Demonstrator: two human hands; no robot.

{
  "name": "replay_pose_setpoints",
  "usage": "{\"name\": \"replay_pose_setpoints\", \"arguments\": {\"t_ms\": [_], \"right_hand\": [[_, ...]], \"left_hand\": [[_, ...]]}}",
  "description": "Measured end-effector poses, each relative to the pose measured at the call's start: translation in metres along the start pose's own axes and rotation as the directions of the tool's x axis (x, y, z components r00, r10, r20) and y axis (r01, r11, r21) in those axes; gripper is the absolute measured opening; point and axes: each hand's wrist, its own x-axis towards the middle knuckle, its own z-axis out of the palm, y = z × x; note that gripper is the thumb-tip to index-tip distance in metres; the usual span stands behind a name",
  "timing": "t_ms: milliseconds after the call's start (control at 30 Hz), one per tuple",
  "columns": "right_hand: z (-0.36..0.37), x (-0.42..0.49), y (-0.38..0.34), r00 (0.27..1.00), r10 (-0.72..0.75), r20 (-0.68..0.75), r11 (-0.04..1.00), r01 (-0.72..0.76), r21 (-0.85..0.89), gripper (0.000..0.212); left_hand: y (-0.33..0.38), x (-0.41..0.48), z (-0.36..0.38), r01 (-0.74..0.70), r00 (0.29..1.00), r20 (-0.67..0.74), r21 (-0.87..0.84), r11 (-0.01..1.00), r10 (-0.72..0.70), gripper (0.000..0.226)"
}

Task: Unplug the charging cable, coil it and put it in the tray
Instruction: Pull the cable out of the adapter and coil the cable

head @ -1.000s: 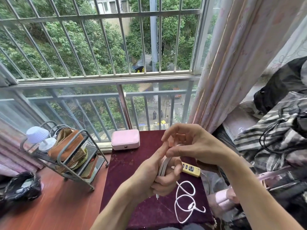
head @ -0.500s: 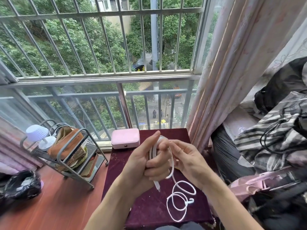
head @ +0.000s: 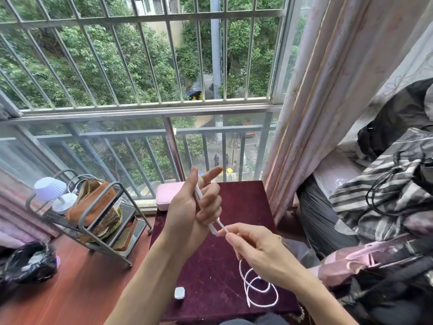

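**Midway: cable wound on your left hand above the bench**

Here, the maroon bench (head: 236,207) stands by the barred window, a wire rack (head: 93,214) on the floor to its left. Your left hand (head: 194,207) is raised, fingers curled around turns of the white charging cable (head: 257,289), index finger extended. Your right hand (head: 255,249) pinches the cable just below it. Slack loops lie on the bench beneath. A pink box (head: 164,198) sits at the far edge, a small white adapter (head: 179,293) near you.

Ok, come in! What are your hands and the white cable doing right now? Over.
Left hand gripping wound turns of white cable. Right hand pinching the strand. Loose loops on maroon table. Nothing in the way. Over.
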Motion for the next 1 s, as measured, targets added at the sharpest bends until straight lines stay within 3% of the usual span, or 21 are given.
{"name": "replay_pose_setpoints", "arguments": {"t_ms": [300, 467, 633, 767, 867, 933, 1000], "right_hand": [[-0.014, -0.015, -0.035, 0.986, -0.151, 0.065, 0.945, 0.164, -0.282, 0.012], [-0.034, -0.012, -0.059, 0.967, -0.231, 0.103, 0.846, 0.252, -0.471, 0.009], [-0.052, -0.004, -0.082, 0.95, -0.279, 0.139, 0.792, 0.31, -0.526, 0.006], [-0.063, 0.006, -0.091, 0.935, -0.304, 0.184, 0.786, 0.355, -0.506, 0.015], [-0.071, 0.012, -0.09, 0.939, -0.24, 0.245, 0.852, 0.325, -0.411, 0.021], [-0.075, 0.017, -0.086, 0.939, -0.213, 0.271, 0.913, 0.29, -0.287, 0.019], [-0.079, 0.021, -0.08, 0.945, -0.205, 0.256, 0.959, 0.246, -0.14, 0.012]], "left_hand": [[-0.006, 0.006, -0.014, 0.022, 0.989, -0.144, 0.341, 0.94, 0.029, 0.054], [-0.01, 0.003, -0.018, 0.087, 0.995, -0.086, 0.543, 0.835, -0.048, 0.056], [-0.018, -0.009, -0.011, 0.077, 0.99, 0.03, 0.703, 0.707, -0.137, 0.05], [-0.024, -0.012, -0.007, 0.058, 0.978, 0.074, 0.802, 0.595, -0.195, 0.077], [-0.026, -0.013, -0.008, 0.109, 0.963, 0.075, 0.767, 0.632, -0.257, 0.075], [-0.026, -0.012, -0.009, 0.153, 0.941, 0.136, 0.649, 0.745, -0.311, 0.063], [-0.023, -0.013, -0.009, 0.209, 0.906, 0.226, 0.499, 0.841, -0.359, 0.069]]}}
